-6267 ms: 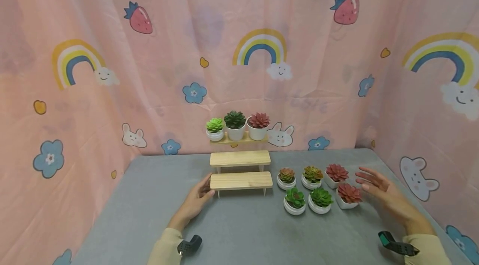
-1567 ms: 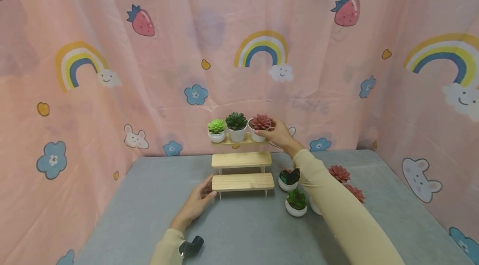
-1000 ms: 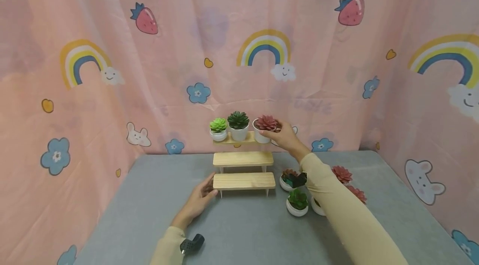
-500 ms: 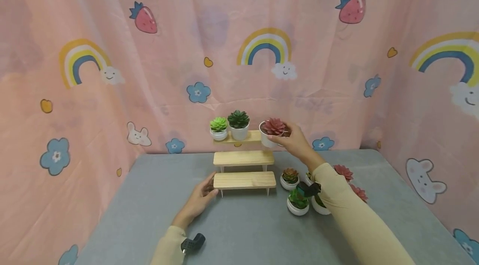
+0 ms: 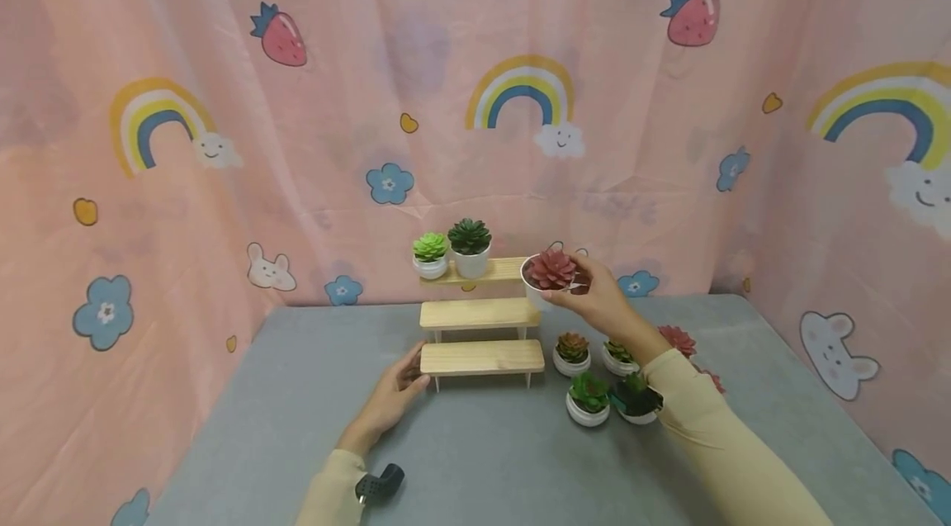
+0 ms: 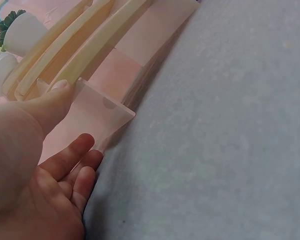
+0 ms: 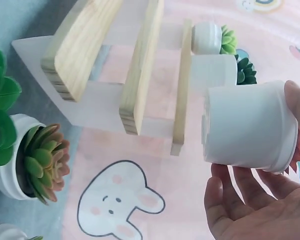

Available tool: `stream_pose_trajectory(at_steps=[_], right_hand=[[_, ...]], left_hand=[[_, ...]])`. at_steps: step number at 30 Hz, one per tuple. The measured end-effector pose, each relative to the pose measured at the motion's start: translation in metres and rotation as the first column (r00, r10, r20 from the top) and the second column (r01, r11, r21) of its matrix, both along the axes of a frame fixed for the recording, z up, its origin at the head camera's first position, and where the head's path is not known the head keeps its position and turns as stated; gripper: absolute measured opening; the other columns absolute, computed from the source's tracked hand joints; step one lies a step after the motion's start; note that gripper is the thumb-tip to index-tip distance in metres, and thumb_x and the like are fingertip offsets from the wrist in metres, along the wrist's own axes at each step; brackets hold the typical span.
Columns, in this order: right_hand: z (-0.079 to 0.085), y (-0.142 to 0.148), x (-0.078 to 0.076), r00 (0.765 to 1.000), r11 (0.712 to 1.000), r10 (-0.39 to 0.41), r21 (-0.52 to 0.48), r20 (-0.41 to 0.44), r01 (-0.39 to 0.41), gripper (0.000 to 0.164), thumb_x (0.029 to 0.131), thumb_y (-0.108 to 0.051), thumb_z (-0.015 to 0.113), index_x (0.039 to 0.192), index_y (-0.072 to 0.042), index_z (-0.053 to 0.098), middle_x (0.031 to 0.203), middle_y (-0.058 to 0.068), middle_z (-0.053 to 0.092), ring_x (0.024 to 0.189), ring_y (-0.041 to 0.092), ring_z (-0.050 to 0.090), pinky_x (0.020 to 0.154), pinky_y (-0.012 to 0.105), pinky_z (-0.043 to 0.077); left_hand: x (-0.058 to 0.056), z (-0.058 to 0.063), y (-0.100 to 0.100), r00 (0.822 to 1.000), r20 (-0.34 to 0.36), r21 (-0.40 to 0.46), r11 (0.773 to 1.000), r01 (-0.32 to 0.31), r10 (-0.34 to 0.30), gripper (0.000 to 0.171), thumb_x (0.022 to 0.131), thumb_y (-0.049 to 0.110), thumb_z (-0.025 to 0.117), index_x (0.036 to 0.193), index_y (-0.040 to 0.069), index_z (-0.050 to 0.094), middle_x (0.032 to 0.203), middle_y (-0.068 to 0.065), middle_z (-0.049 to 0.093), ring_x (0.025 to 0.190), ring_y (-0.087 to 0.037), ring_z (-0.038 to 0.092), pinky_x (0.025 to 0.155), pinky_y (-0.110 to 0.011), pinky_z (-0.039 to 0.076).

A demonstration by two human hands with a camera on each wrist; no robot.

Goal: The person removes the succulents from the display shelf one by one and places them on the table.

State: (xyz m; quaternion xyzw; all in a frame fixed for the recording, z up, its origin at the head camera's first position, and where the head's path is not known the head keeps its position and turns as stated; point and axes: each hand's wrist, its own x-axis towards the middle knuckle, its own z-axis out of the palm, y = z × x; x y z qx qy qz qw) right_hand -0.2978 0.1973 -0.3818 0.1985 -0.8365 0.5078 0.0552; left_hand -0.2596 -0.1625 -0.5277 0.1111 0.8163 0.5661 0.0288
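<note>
My right hand (image 5: 598, 299) holds a white round pot (image 7: 250, 127) with a red succulent (image 5: 552, 270), lifted just off the right end of the top shelf. Its fingers and thumb go around the pot, which is tipped slightly. A three-tier stand (image 5: 481, 357) has pale wooden shelves and clear side panels. Against its left end rests my left hand (image 5: 390, 398). In the left wrist view the thumb touches the bottom shelf's end, and the loosely bent fingers lie by the clear panel (image 6: 102, 112). A light green succulent (image 5: 430, 255) and a dark green one (image 5: 470, 248) stand on the top shelf.
Right of the stand, several potted succulents sit on the grey table (image 5: 475, 460): an orange-brown one (image 5: 572, 353), a bright green one (image 5: 589, 398) and others partly under the right forearm. A pink patterned curtain (image 5: 319, 163) hangs close behind the stand.
My right hand first reached from beside the pots on the table to the top shelf. It then took the red succulent's pot off to the right and toward me. The left hand stays put.
</note>
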Motion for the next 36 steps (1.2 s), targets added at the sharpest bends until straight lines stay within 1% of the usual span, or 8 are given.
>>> stream_pose_trajectory(at_steps=[7, 10, 19, 23, 27, 30, 34, 36], right_hand=[[-0.005, 0.004, 0.004, 0.998, 0.999, 0.035, 0.004, -0.059, -0.034, 0.059, 0.092, -0.018, 0.074, 0.145, -0.006, 0.051, 0.131, 0.018, 0.062, 0.103, 0.015, 0.063, 0.086, 0.031, 0.055], [-0.007, 0.006, 0.007, 0.997, 0.999, 0.034, 0.007, -0.072, -0.033, 0.058, 0.092, -0.017, 0.074, 0.144, -0.006, 0.051, 0.13, 0.018, 0.062, 0.102, 0.012, 0.062, 0.086, 0.032, 0.055], [-0.011, 0.015, 0.022, 0.998, 0.999, 0.014, 0.037, -0.057, -0.012, 0.061, 0.093, -0.017, 0.073, 0.147, -0.005, 0.048, 0.136, 0.019, 0.06, 0.11, 0.022, 0.061, 0.092, 0.042, 0.053], [-0.016, 0.022, 0.032, 0.999, 0.999, -0.004, 0.045, -0.051, 0.006, 0.067, 0.093, -0.017, 0.072, 0.151, -0.003, 0.042, 0.14, 0.021, 0.057, 0.111, 0.021, 0.06, 0.092, 0.036, 0.054], [-0.022, 0.028, 0.043, 0.999, 0.999, -0.016, 0.044, -0.038, 0.017, 0.069, 0.093, -0.018, 0.073, 0.152, -0.004, 0.041, 0.141, 0.021, 0.057, 0.109, 0.011, 0.06, 0.09, 0.029, 0.054], [-0.025, 0.031, 0.049, 0.999, 0.999, -0.018, 0.047, -0.029, 0.019, 0.068, 0.093, -0.018, 0.073, 0.152, -0.002, 0.041, 0.141, 0.021, 0.057, 0.108, 0.005, 0.06, 0.089, 0.028, 0.054], [-0.028, 0.035, 0.057, 0.999, 0.998, -0.028, 0.06, -0.023, 0.03, 0.068, 0.093, -0.018, 0.074, 0.15, 0.002, 0.042, 0.14, 0.023, 0.057, 0.106, 0.003, 0.059, 0.088, 0.024, 0.054], [-0.029, 0.037, 0.061, 0.999, 0.998, -0.028, 0.057, -0.025, 0.03, 0.066, 0.092, -0.018, 0.074, 0.148, 0.0, 0.044, 0.138, 0.022, 0.058, 0.105, 0.004, 0.06, 0.087, 0.024, 0.054]], left_hand=[[0.0, 0.001, -0.001, 1.0, -0.001, 0.004, 1.0, 0.01, -0.01, 0.064, 0.102, 0.017, 0.06, 0.159, 0.013, 0.032, 0.145, -0.014, 0.057, 0.128, -0.031, 0.057, 0.106, -0.052, 0.046], [0.0, 0.0, -0.001, 1.0, -0.001, 0.0, 1.0, 0.007, -0.007, 0.064, 0.102, 0.016, 0.06, 0.159, 0.012, 0.032, 0.145, -0.015, 0.057, 0.129, -0.032, 0.057, 0.106, -0.053, 0.045], [0.0, -0.002, -0.001, 1.0, -0.005, -0.029, 1.0, -0.006, 0.006, 0.064, 0.103, 0.019, 0.059, 0.16, 0.015, 0.031, 0.145, -0.014, 0.056, 0.129, -0.032, 0.056, 0.107, -0.055, 0.044], [0.001, -0.001, -0.001, 1.0, -0.015, -0.033, 0.999, 0.0, 0.0, 0.064, 0.103, 0.019, 0.059, 0.16, 0.014, 0.031, 0.145, -0.014, 0.056, 0.129, -0.032, 0.056, 0.106, -0.053, 0.045], [0.001, 0.0, -0.001, 1.0, -0.001, -0.02, 1.0, -0.004, 0.004, 0.064, 0.102, 0.019, 0.06, 0.16, 0.014, 0.031, 0.145, -0.013, 0.057, 0.129, -0.03, 0.056, 0.107, -0.053, 0.044], [0.001, 0.0, -0.001, 1.0, 0.0, -0.011, 1.0, -0.003, 0.003, 0.064, 0.102, 0.019, 0.06, 0.16, 0.014, 0.032, 0.146, -0.013, 0.056, 0.129, -0.031, 0.056, 0.107, -0.054, 0.044], [0.001, 0.0, 0.0, 1.0, -0.005, -0.01, 1.0, -0.009, 0.009, 0.064, 0.102, 0.018, 0.06, 0.159, 0.014, 0.033, 0.146, -0.014, 0.056, 0.129, -0.031, 0.057, 0.107, -0.053, 0.045], [0.001, 0.0, 0.0, 1.0, -0.005, -0.011, 1.0, -0.015, 0.015, 0.063, 0.102, 0.017, 0.06, 0.159, 0.014, 0.033, 0.146, -0.014, 0.057, 0.128, -0.03, 0.057, 0.106, -0.052, 0.045]])
